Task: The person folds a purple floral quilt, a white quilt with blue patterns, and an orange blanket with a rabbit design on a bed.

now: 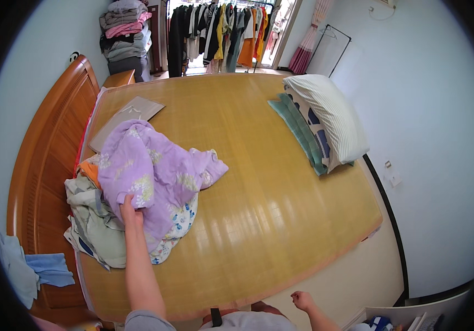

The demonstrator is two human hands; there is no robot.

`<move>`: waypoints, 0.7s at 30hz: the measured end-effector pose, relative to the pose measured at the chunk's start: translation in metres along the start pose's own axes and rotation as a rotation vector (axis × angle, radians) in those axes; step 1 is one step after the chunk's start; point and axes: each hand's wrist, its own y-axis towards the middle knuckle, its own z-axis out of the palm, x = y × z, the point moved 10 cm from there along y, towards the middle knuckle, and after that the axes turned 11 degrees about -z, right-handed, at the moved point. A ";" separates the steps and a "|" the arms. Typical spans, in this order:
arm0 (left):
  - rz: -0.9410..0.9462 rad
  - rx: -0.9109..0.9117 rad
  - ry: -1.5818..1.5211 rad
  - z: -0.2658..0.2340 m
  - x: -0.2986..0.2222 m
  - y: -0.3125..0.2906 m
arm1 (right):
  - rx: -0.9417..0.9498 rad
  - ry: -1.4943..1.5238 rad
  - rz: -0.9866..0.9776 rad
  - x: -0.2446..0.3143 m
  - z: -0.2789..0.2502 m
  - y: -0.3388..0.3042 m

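Note:
My left hand (130, 211) reaches over the left side of the bed, fingers closed on the near edge of a crumpled purple floral bedsheet (165, 176). Under and beside that sheet lie a grey-green cloth (102, 226), a white cloth with blue flowers (177, 226) and a bit of orange fabric (90, 172). My right hand (303, 300) hangs low near the bed's front edge, its fingers curled with nothing visible in them. A flat grey-beige board-like piece (147, 107) sits just behind the purple sheet, partly covered by it.
A tan mat (248, 220) covers the bed. Folded bedding under a striped pillow (333, 116) is stacked at the right. The wooden headboard (55, 143) bounds the left, with blue cloths (49, 268) near it. Behind stand piled folded clothes (126, 33) and a garment rack (223, 33).

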 end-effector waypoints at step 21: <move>-0.382 1.086 1.314 -0.021 0.247 -0.374 | 0.218 0.874 -0.260 0.238 -0.002 0.086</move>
